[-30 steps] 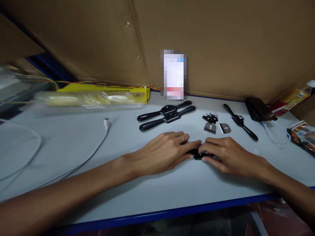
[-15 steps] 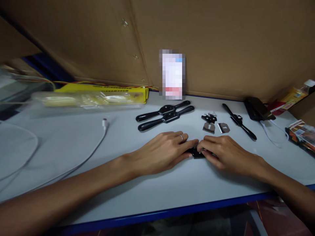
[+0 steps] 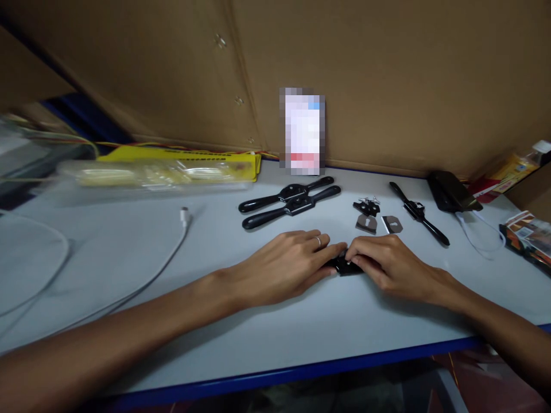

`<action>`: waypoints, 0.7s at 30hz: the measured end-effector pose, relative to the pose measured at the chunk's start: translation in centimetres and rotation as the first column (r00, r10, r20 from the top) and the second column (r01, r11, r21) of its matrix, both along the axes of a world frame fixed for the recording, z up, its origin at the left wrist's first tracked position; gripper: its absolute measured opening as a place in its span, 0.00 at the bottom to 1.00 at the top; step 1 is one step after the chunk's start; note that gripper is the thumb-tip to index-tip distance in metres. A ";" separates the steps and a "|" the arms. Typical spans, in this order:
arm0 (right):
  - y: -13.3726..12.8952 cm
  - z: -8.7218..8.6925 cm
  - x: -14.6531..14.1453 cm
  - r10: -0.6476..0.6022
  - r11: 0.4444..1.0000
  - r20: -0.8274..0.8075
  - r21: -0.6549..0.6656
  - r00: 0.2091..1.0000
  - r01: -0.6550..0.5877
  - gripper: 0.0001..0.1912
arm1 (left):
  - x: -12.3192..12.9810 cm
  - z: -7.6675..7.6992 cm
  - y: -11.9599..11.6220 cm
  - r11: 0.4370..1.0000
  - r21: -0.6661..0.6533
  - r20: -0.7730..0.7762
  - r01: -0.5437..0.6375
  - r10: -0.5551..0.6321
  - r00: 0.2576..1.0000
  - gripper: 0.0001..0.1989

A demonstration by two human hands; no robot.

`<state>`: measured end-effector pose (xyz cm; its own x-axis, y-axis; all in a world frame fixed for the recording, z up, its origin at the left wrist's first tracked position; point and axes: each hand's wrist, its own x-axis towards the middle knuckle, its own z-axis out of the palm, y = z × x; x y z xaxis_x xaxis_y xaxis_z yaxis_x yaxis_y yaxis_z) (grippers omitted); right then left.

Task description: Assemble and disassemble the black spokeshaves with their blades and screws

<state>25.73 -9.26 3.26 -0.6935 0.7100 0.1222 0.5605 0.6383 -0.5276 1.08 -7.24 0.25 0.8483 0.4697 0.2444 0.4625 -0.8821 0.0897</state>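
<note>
My left hand (image 3: 297, 261) presses a black metal spokeshave (image 3: 346, 268) onto the tabletop, its fingers closed over one end. Most of the tool lies hidden beneath both hands. At the spokeshave's middle, my right hand (image 3: 390, 264) pinches thumb and fingertips around a small silver screw (image 3: 348, 263), of which only a glint shows. Behind my right hand lie two flat blades, a left one (image 3: 365, 223) and a right one (image 3: 392, 224). Black cap pieces (image 3: 367, 207) with small loose screws sit just past them.
Two black spokeshaves (image 3: 288, 206) lie beyond my left hand, and another spokeshave (image 3: 418, 212) is at right. A phone (image 3: 302, 132) leans against the cardboard wall. White cable (image 3: 172, 246) crosses the left side. Plastic-wrapped items (image 3: 155, 174), a black case (image 3: 451, 192) and packets (image 3: 527, 235) line the edges.
My right fingertips have shifted and curled slightly at the spokeshave's middle. The spokeshave has tilted a little; my left hand stays in place.
</note>
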 end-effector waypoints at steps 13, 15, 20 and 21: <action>-0.1 -0.3 -0.7 -0.147 0.988 0.079 -0.026 0.986 0.149 0.11 | 0.0 -0.2 0.1 1.000 0.004 0.008 -0.002 0.002 1.000 0.17; -0.2 -0.3 -0.7 -0.157 0.987 0.102 -0.012 0.982 0.159 0.12 | 0.0 -0.2 0.1 1.000 0.021 0.002 0.002 -0.002 1.000 0.18; 0.0 -0.2 -0.9 -0.178 0.981 0.023 -0.071 0.984 0.179 0.09 | 0.0 -0.3 0.1 1.000 0.027 -0.007 -0.003 0.003 1.000 0.18; 0.1 -0.2 -0.9 -0.180 0.979 -0.008 -0.093 0.984 0.179 0.07 | 0.0 -0.3 0.1 1.000 0.022 -0.009 -0.005 0.005 1.000 0.18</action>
